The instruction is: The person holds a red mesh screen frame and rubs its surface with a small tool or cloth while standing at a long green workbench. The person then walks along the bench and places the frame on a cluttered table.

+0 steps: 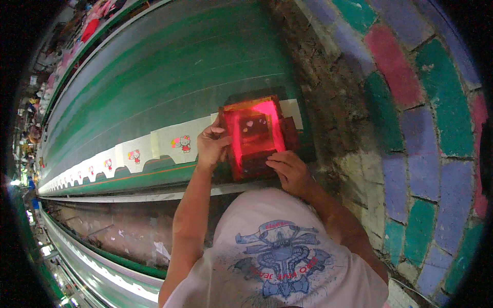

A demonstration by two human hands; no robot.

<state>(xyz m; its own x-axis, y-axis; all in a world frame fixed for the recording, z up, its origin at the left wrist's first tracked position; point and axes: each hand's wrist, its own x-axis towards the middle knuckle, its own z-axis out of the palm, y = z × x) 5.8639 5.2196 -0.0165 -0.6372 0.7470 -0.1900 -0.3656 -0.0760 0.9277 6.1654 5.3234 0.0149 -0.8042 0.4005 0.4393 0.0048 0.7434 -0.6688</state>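
Note:
A small screen-printing frame [234, 149] with reddish, glowing inner walls rests over a white cut piece at the right end of a row on a long green table. Pale heart shapes show through its mesh [251, 131]. My left hand [212, 146] grips the frame's left side, fingers curled at its edge. At the near right corner, my right hand [290, 170] has its fingers pinched together on the near edge. White cut pieces [167, 143] with a printed cartoon cat run leftward from the frame. Beneath the frame, most of the last piece is hidden.
The green table [179, 72] stretches away to the left. A wall painted in purple, green and pink blocks [395, 66] stands close on the right. Another long table [102, 267] with white pieces lies at lower left, across a littered gap [128, 226]. Coloured clutter [90, 30] lines the far left.

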